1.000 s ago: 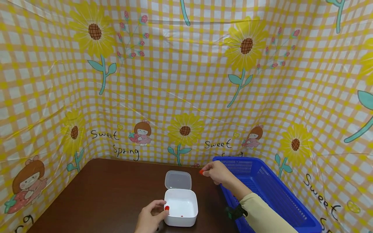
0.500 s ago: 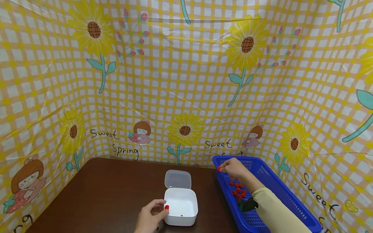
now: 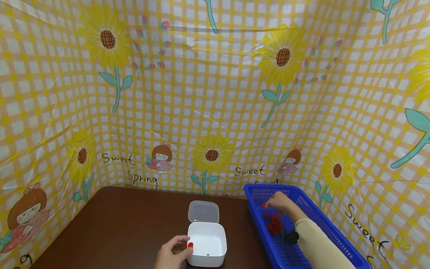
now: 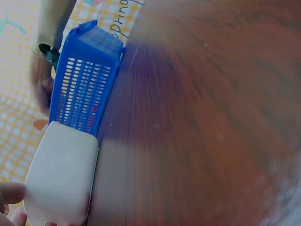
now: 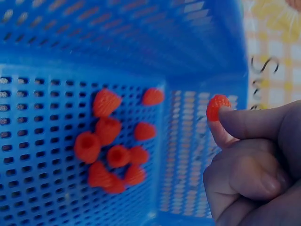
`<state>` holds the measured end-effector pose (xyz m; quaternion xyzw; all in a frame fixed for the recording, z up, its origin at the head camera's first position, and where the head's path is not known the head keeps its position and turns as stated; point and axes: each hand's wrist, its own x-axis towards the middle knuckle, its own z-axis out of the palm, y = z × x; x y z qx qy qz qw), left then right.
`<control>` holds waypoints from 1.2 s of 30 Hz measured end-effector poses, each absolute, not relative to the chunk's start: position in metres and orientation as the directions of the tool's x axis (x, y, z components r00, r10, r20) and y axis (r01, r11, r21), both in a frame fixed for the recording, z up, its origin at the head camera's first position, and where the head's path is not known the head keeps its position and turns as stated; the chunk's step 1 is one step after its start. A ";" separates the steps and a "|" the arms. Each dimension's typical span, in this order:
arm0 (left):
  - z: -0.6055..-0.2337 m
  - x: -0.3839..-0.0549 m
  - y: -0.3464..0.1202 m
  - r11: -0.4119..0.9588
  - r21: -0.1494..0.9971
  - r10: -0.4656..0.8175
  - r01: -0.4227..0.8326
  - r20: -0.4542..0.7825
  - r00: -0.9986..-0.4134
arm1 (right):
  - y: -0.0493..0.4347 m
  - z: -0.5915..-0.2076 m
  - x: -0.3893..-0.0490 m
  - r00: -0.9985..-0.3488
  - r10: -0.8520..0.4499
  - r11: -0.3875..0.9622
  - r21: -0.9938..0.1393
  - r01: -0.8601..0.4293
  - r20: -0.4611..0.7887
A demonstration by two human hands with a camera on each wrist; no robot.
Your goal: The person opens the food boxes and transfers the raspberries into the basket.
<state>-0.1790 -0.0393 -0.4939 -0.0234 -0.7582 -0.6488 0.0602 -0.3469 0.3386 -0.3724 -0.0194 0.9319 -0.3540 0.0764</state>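
Note:
My right hand pinches a red raspberry between thumb and finger, its other fingers curled, over the far left part of the blue basket. Below it, several red raspberries are scattered on the basket's perforated floor; they look blurred in the head view. My left hand holds the left side of a white square box, finger and thumb spread along its wall. Another raspberry shows at the box's left rim between those fingertips. A sliver of red peeks above the front rim, mostly hidden.
Behind the box lies a translucent lid on the dark brown table. A checked, sunflower-printed cloth rises around the table on the back and both sides. The basket stands to the box's right, a narrow strip of table between.
From the gap beside the basket, my right hand has moved right over it, then lower into it, still holding the raspberry. My left hand stays at the box.

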 end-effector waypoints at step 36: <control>-0.489 -0.180 -0.035 0.198 0.975 -0.083 0.101 0.120 -0.989 | 0.321 -0.359 -0.348 -0.981 -0.120 0.672 -0.740 0.032 -0.152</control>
